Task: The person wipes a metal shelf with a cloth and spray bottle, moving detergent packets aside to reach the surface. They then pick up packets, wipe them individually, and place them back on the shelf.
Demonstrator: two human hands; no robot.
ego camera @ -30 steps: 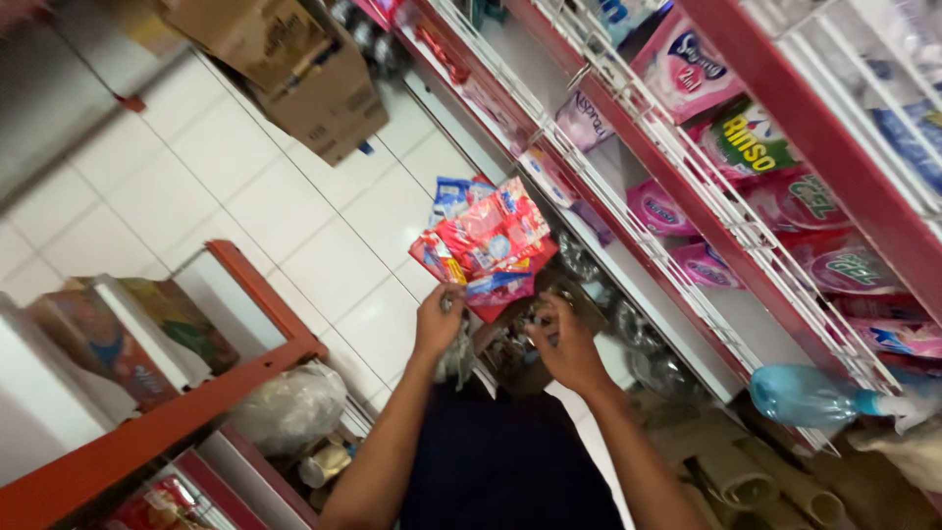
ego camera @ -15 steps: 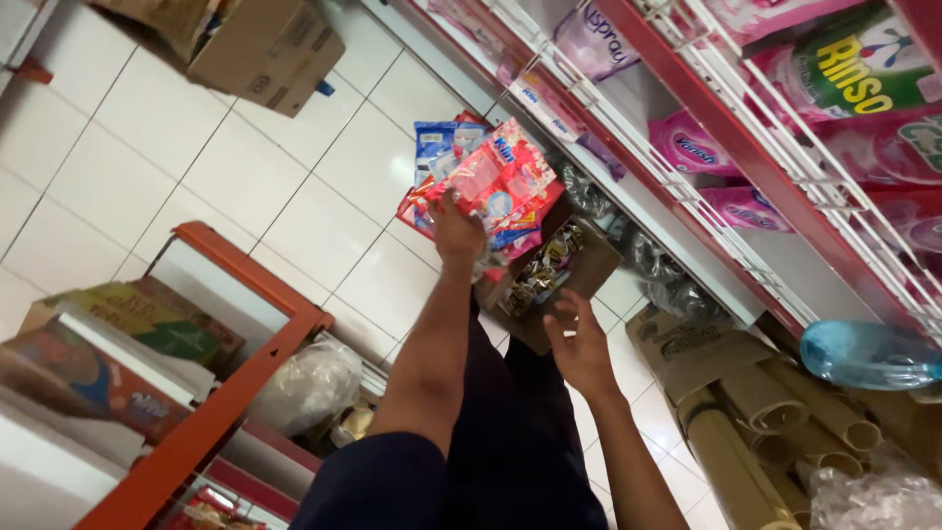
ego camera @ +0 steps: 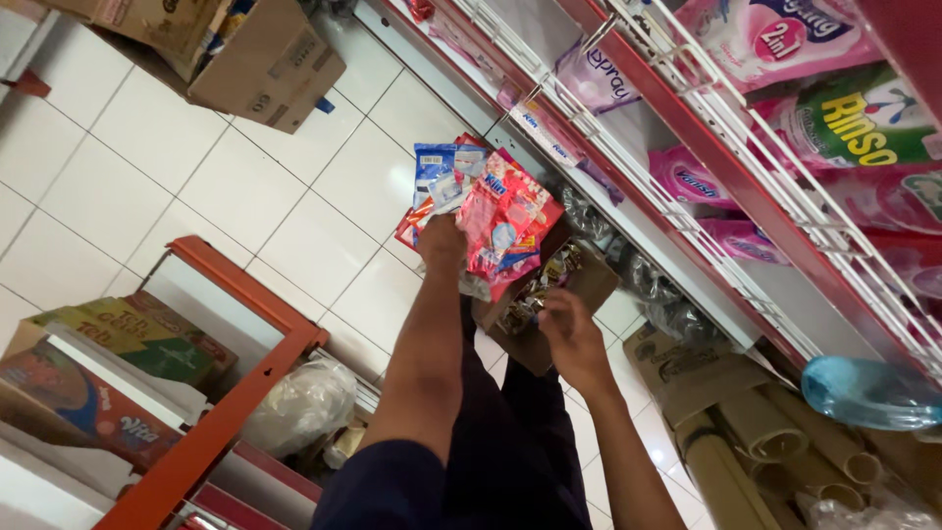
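The left hand's (ego camera: 444, 245) fingers are hidden behind the bunch of red and blue sachets (ego camera: 488, 216), so its grip cannot be seen, the small items inside the open cardboard box (ego camera: 549, 294) are too blurred to identify, and the blue water bottle (ego camera: 868, 393) is cut off at the right edge.

Small shop: red wire shelves (ego camera: 726, 186) stacked with detergent pouches (ego camera: 844, 123), stock cartons (ego camera: 265, 74).

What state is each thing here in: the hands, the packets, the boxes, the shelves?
Left hand: raised, gripping a bunch of packets.
Sachet packets: red, pink and blue, fanned out, held up.
Right hand: reaching into the small box, grip unclear.
Small cardboard box: open, holding small wrapped items.
Large cardboard box: on the floor, flaps open.
Wire shelves: stocked with pouches.
Blue bottle: lying on its side.
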